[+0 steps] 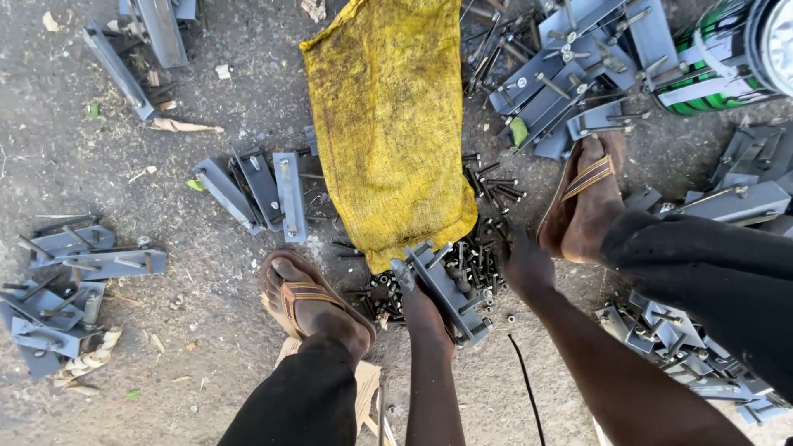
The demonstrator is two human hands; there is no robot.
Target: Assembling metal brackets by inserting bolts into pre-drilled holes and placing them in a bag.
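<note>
The left hand (pixel 425 314) is wrapped tight around a grey metal bracket (pixel 442 289), held just below the bottom end of the yellow sack (pixel 388 132). The bracket looks heavy, stiff and hard, with sharp edges, so its flat long side looks like the best place to hold it. The right hand (pixel 524 264) rests on the pile of dark bolts (pixel 479 260) beside the sack's bottom end; I cannot tell if its fingers are closed.
</note>
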